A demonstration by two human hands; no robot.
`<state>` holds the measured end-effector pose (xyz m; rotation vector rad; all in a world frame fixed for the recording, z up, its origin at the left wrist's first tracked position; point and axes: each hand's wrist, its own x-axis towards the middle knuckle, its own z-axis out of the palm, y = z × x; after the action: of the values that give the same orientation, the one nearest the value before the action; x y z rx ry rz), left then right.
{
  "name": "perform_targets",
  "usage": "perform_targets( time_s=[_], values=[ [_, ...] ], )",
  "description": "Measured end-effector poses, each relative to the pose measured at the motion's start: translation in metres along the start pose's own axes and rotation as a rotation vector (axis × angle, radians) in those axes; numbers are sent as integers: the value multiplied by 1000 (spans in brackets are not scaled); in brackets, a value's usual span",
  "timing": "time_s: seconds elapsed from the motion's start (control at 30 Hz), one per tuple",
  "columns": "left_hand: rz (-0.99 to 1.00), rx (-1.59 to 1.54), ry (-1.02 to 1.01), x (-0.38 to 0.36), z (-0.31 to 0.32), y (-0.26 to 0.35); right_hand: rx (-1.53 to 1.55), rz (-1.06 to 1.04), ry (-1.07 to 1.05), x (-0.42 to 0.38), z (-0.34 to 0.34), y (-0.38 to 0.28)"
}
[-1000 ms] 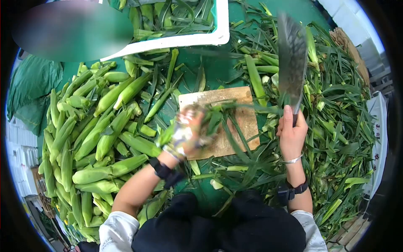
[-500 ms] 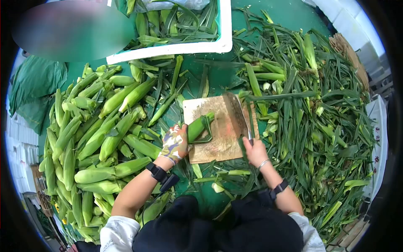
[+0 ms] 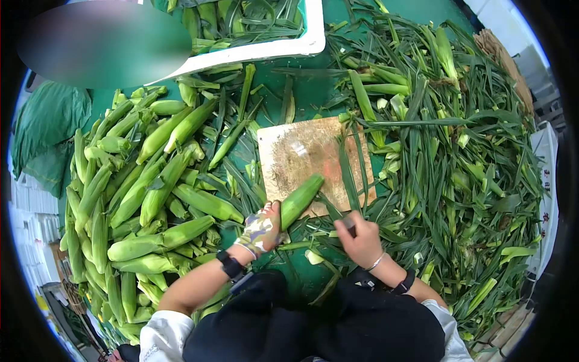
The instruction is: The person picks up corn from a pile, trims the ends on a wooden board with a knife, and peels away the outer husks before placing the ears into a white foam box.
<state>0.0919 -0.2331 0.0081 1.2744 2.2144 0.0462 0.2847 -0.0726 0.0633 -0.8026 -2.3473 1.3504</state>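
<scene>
In a camouflage-pattern glove, my left hand (image 3: 263,227) is closed around the lower part of a green corn ear (image 3: 300,200). The ear slants up and right over the lower edge of a worn wooden cutting board (image 3: 289,158). My bare right hand (image 3: 360,240) is closed on the dark handle of a knife (image 3: 348,225), just below the board's right part. The knife's blade cannot be made out. Long green leaves (image 3: 347,169) lie across the board's right side.
A large pile of husked corn ears (image 3: 151,193) fills the left. Cut leaves and stalks (image 3: 446,181) are heaped at the right. A white foam box (image 3: 265,53) holding corn and leaves stands at the top. A green bag (image 3: 51,130) lies at the upper left.
The knife has come off the board toward me, and my right hand is lower. My left hand has moved down with the ear, whose tip no longer shows the trailing leaf.
</scene>
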Motion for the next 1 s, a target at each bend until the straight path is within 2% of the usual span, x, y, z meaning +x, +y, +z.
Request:
perform_targets(
  time_s=[0.07,0.13,0.17,0.2,0.27,0.3,0.33,0.37,0.4,0.43,0.47,0.5,0.53,0.57,0.6,0.63,0.7,0.73,0.8,0.83,0.87,0.9,0.93,0.97,1.0],
  values=[
    [-13,-41,36,1,-3,-1,-7,-103,-80,-4,17,9],
    [-147,-1144,14,3,-12,3,31,-38,-133,-8,25,6],
    [-294,-1388,-120,-2,-18,9,-71,-72,-141,-8,30,12],
    [-292,-1394,-106,-3,-23,17,-169,-107,-146,-8,35,17],
    [-583,-1900,-309,-5,-31,22,-244,-62,-182,-3,41,28],
    [-590,-2065,-407,-13,-53,26,-339,96,-161,2,42,33],
    [-428,-2307,-512,-17,-46,19,-437,251,-140,9,40,36],
    [-386,-2215,-498,-31,-45,14,-399,321,-121,20,33,37],
    [-346,-2114,-486,-50,-57,10,-486,287,-128,31,19,42],
    [-415,-1858,-237,-73,-78,3,-586,346,-181,46,2,48],
    [-467,-1595,10,-98,-97,-10,-671,323,-137,58,-21,52],
    [-413,-1493,104,-123,-107,-41,-743,383,-75,70,-44,59],
    [-379,-1361,295,-164,-98,-92,-768,334,-46,76,-72,76],
    [-366,-1202,476,-205,-89,-143,-575,490,171,82,-97,97],
    [-441,-993,498,-229,-119,-160,-514,513,241,84,-126,117],
    [-647,-883,597,-276,-122,-200,-484,433,312,82,-145,122],
    [-614,-118,997,-392,-85,-299,-706,413,303,81,-149,108],
    [-701,98,1113,-419,-102,-295,-693,362,327,82,-140,100],
    [-994,636,1097,-473,-91,-367,-580,295,422,88,-119,119],
    [-954,616,1148,-419,-124,-323,-522,290,403,96,-110,108],
    [-851,624,1173,-375,-147,-324,-464,291,384,101,-98,94],
    [-734,552,1184,-297,-183,-282,-380,258,378,106,-87,90],
    [-551,532,1328,-225,-200,-266,-314,255,379,111,-72,84],
    [-425,287,1351,-163,-224,-244,-279,243,354,115,-55,78],
    [-282,219,1349,-100,-246,-223,-262,241,314,118,-38,63]
  ],
)
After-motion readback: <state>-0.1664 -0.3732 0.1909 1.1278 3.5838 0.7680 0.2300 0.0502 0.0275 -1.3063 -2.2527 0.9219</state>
